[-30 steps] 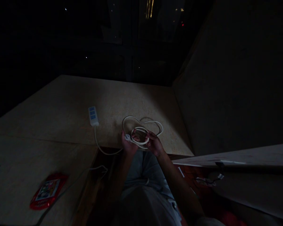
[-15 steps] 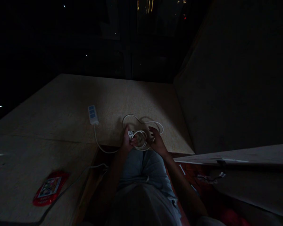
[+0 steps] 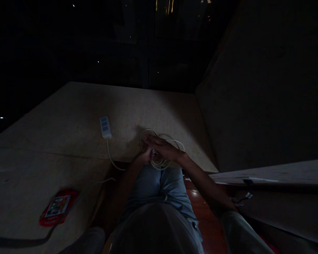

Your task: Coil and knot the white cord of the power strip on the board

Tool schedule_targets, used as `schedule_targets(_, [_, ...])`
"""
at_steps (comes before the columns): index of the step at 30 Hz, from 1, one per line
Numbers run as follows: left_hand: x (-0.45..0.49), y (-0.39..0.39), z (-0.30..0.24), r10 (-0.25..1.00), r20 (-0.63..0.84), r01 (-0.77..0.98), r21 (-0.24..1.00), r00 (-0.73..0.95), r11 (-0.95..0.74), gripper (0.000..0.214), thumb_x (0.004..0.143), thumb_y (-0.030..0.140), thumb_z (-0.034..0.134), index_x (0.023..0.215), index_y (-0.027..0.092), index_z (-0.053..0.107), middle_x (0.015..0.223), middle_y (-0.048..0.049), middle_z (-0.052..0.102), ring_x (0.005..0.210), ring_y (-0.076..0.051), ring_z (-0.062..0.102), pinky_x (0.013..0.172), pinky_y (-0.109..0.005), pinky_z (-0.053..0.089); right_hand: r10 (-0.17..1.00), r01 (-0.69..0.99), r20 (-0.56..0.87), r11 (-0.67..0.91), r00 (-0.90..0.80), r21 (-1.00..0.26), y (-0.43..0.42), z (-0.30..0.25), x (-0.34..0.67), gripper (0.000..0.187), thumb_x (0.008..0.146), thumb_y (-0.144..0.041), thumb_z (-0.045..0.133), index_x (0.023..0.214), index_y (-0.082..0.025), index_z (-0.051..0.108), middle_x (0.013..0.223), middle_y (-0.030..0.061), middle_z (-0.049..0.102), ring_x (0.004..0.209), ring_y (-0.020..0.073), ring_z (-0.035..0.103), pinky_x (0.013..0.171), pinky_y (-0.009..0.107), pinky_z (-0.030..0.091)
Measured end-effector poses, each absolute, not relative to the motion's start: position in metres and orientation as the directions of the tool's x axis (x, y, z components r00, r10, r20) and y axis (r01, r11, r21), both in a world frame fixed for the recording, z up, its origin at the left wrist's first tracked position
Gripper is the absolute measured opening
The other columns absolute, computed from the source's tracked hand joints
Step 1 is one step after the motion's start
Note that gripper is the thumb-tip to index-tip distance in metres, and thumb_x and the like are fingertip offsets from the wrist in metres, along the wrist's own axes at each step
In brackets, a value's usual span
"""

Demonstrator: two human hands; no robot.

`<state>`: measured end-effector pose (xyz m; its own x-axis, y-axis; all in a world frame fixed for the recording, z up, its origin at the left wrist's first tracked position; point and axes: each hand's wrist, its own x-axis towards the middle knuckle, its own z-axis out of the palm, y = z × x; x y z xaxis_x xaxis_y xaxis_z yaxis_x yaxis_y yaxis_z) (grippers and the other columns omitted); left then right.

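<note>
In dim light, a white power strip with blue sockets lies on a tan board table. Its white cable runs down off the edge and back up into loose coils near the table's front edge. My left hand is closed on the coils from below, at the plug end. My right hand reaches across the top of the coils to the left, fingers on the cable, holding it.
A red packet lies on the lower board at front left, with a thin dark cord near it. A tall board wall stands on the right. A lower shelf edge juts in at right.
My right hand has moved from the right side of the coils up and leftward over them. The coils have gathered tighter between both hands.
</note>
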<state>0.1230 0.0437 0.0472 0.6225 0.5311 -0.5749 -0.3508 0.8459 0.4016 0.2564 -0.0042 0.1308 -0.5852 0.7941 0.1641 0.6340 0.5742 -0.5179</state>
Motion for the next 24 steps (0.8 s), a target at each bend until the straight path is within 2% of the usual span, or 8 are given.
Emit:
schedule_targets(2, [0.124, 0.045, 0.057, 0.508, -0.592, -0.311, 0.408, 0.626, 0.859, 0.048, 0.085, 0.066, 0.052, 0.074, 0.019, 0.057, 0.042, 0.0037, 0.044, 0.029, -0.011, 0.038, 0.033, -0.020, 0.016, 0.818, 0.657, 0.114, 0.527, -0.563, -0.538, -0.003, 0.131, 0.262, 0.097, 0.079, -0.021, 0.070, 0.157, -0.016, 0.012, 0.163, 0.0221, 0.007, 0.145, 0.0320, 0.029, 0.112, 0.044, 0.038])
schedule_targets(4, [0.127, 0.046, 0.067, 0.496, -0.612, -0.266, 0.432, 0.616, 0.862, 0.059, 0.082, 0.075, 0.043, 0.079, 0.019, 0.060, 0.045, 0.0005, 0.048, 0.032, -0.013, 0.043, 0.032, -0.020, 0.014, 0.835, 0.680, 0.070, 0.491, -0.546, -0.544, -0.002, 0.131, 0.266, 0.104, 0.078, -0.021, 0.071, 0.157, -0.016, 0.004, 0.162, 0.0235, 0.003, 0.143, 0.0335, 0.034, 0.108, 0.044, 0.042])
schedule_targets(9, [0.134, 0.045, 0.081, 0.570, -0.620, -0.265, 0.517, 0.539, 0.814, 0.071, 0.081, 0.080, 0.035, 0.087, 0.017, 0.067, 0.054, -0.0047, 0.059, 0.043, -0.018, 0.054, 0.032, -0.022, 0.020, 0.774, 0.623, 0.148, 0.593, -0.615, -0.511, -0.001, 0.129, 0.267, 0.110, 0.079, -0.017, 0.068, 0.155, -0.013, -0.012, 0.163, 0.0229, 0.006, 0.150, 0.0295, 0.017, 0.112, 0.041, 0.038])
schedule_targets(11, [0.134, 0.044, 0.085, 0.586, -0.610, -0.287, 0.521, 0.534, 0.804, 0.072, 0.083, 0.079, 0.032, 0.089, 0.017, 0.068, 0.056, -0.0052, 0.061, 0.046, -0.019, 0.057, 0.034, -0.023, 0.026, 0.764, 0.627, 0.163, 0.615, -0.625, -0.478, -0.001, 0.129, 0.266, 0.110, 0.080, -0.018, 0.067, 0.155, -0.013, -0.013, 0.163, 0.0217, 0.006, 0.149, 0.0295, 0.019, 0.110, 0.040, 0.040])
schedule_targets(14, [0.131, 0.041, 0.092, 0.597, -0.593, -0.316, 0.514, 0.541, 0.797, 0.077, 0.086, 0.077, 0.022, 0.092, 0.016, 0.069, 0.061, -0.0070, 0.063, 0.051, -0.020, 0.059, 0.039, -0.025, 0.035, 0.777, 0.693, 0.131, 0.613, -0.615, -0.380, -0.004, 0.133, 0.266, 0.102, 0.080, -0.016, 0.067, 0.158, -0.022, 0.001, 0.163, 0.0169, 0.014, 0.142, 0.0314, 0.036, 0.104, 0.041, 0.046])
schedule_targets(18, [0.128, 0.037, 0.101, 0.568, -0.580, -0.370, 0.433, 0.583, 0.822, 0.087, 0.082, 0.082, 0.014, 0.090, 0.015, 0.068, 0.067, -0.0096, 0.065, 0.057, -0.022, 0.061, 0.045, -0.027, 0.040, 0.790, 0.760, 0.101, 0.610, -0.604, -0.225, -0.007, 0.135, 0.270, 0.087, 0.083, -0.013, 0.064, 0.155, -0.035, 0.021, 0.158, 0.0099, 0.032, 0.124, 0.0296, 0.056, 0.094, 0.041, 0.051])
schedule_targets(24, [0.130, 0.034, 0.106, 0.526, -0.586, -0.357, 0.388, 0.616, 0.850, 0.090, 0.077, 0.087, 0.015, 0.084, 0.015, 0.067, 0.066, -0.0104, 0.064, 0.062, -0.024, 0.061, 0.050, -0.030, 0.044, 0.812, 0.803, 0.081, 0.584, -0.578, -0.118, -0.013, 0.129, 0.279, 0.065, 0.090, -0.013, 0.055, 0.150, -0.031, 0.037, 0.148, 0.0107, 0.048, 0.115, 0.0279, 0.061, 0.090, 0.039, 0.053])
